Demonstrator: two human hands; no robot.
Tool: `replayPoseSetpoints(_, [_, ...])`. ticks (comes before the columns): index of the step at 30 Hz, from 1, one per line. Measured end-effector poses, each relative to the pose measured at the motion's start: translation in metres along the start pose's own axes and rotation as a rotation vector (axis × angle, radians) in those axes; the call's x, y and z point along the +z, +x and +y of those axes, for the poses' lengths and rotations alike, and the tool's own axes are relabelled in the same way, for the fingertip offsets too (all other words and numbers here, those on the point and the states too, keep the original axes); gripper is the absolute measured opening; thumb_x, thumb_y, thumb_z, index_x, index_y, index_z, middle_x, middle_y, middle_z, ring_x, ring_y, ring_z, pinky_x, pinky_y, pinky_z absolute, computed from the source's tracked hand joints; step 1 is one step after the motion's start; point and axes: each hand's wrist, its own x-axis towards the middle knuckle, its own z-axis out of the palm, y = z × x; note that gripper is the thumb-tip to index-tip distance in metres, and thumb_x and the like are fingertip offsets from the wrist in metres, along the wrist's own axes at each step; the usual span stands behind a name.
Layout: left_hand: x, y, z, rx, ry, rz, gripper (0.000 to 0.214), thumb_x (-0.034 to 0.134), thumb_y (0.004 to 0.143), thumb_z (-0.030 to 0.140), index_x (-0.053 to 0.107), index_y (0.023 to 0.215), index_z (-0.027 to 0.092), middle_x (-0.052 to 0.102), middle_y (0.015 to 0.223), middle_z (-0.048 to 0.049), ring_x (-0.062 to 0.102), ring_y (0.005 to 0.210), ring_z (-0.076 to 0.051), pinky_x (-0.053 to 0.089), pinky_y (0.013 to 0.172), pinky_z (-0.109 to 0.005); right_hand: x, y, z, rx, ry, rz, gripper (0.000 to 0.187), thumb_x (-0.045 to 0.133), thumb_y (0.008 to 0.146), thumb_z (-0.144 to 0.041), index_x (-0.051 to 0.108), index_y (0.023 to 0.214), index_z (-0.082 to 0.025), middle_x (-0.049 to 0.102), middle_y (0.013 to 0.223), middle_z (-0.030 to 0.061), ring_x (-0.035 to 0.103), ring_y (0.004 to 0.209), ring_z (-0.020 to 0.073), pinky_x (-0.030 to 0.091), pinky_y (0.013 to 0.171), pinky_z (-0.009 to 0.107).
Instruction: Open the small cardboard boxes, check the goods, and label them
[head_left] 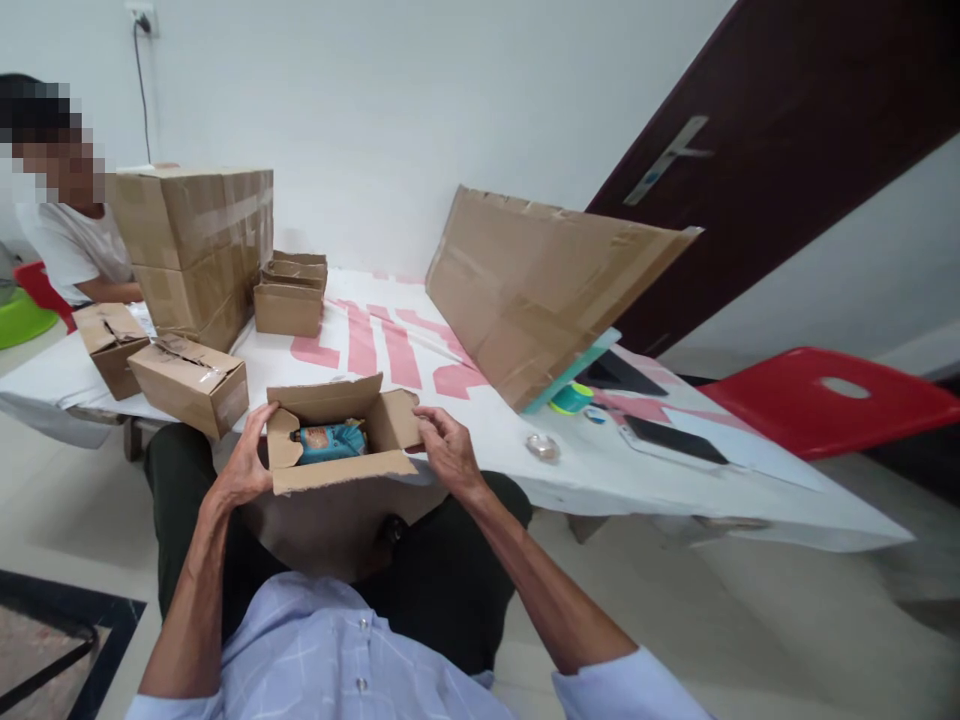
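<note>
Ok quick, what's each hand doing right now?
Left hand: holding the left end of the open, brown, rectangular cardboard box.
Right hand: pinching its right end flap.

A white wall point(360, 110) and dark door point(795, 120) rise beyond a covered table point(495, 435), a red chair point(772, 405) and pale floor point(735, 640).

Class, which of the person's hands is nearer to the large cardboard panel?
Right. The right hand holds the open box's right end, left of the panel and nearer the wearer; the left hand, at the left end, is farther left.

The held box point(343, 472) is matt cardboard; the chair point(799, 402), smooth plastic.
</note>
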Motion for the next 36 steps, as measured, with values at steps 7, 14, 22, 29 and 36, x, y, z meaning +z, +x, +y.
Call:
replayPoseSetpoints(7, [-0.002, -0.003, 0.003, 0.004, 0.016, 0.001, 0.103, 0.089, 0.074, 0.037, 0.038, 0.161, 0.019, 0.038, 0.164, -0.0225, 0.038, 0.156, -0.042, 0.034, 0.129, -0.057, -0.003, -0.005, 0.016, -0.06, -0.039, 0.014, 0.045, 0.061, 0.083, -0.052, 0.069, 0.112, -0.019, 0.074, 0.104, 0.0113, 0.071, 0.086, 0.0271, 0.064, 0.072, 0.045])
replayPoseSetpoints(14, [0.0, 0.001, 0.006, 0.019, 0.033, -0.016, 0.101, 0.089, 0.074, 0.036, 0.038, 0.161, 0.019, 0.038, 0.162, -0.0226, 0.039, 0.154, -0.041, 0.037, 0.128, -0.056, 0.003, -0.005, -0.058, -0.838, -0.876, -0.225, 0.022, 0.055, 0.1, -0.016, 0.076, 0.107, -0.019, 0.075, 0.113, 0.014, 0.063, 0.113, 0.0289, 0.054, 0.101, 0.042])
replayPoseSetpoints(22, [0.009, 0.003, 0.009, 0.049, 0.012, -0.032, 0.098, 0.088, 0.076, 0.038, 0.04, 0.16, 0.02, 0.04, 0.161, -0.0218, 0.041, 0.153, -0.041, 0.043, 0.124, -0.055, 0.063, 0.003, -0.111, -0.651, -1.329, -0.787, 0.021, 0.063, 0.101, -0.022, 0.075, 0.116, -0.015, 0.076, 0.117, 0.0164, 0.071, 0.111, 0.0288, 0.051, 0.086, 0.033])
replayPoseSetpoints(29, [0.013, 0.007, 0.006, 0.067, 0.01, -0.035, 0.098, 0.087, 0.075, 0.036, 0.04, 0.16, 0.02, 0.04, 0.161, -0.021, 0.043, 0.152, -0.04, 0.042, 0.124, -0.057, 0.077, 0.006, -0.095, -0.522, -1.439, -0.836, 0.031, 0.05, 0.102, -0.01, 0.078, 0.116, -0.012, 0.078, 0.114, 0.021, 0.074, 0.109, 0.0297, 0.05, 0.089, 0.036])
replayPoseSetpoints(36, [0.008, 0.022, -0.007, 0.069, -0.029, -0.038, 0.097, 0.084, 0.072, 0.027, 0.041, 0.159, 0.022, 0.041, 0.159, -0.0189, 0.045, 0.15, -0.038, 0.05, 0.118, -0.054, 0.062, 0.022, -0.113, -0.667, -1.289, -0.755, 0.027, 0.048, 0.106, -0.017, 0.074, 0.107, -0.014, 0.076, 0.111, 0.016, 0.071, 0.103, 0.0247, 0.048, 0.084, 0.03])
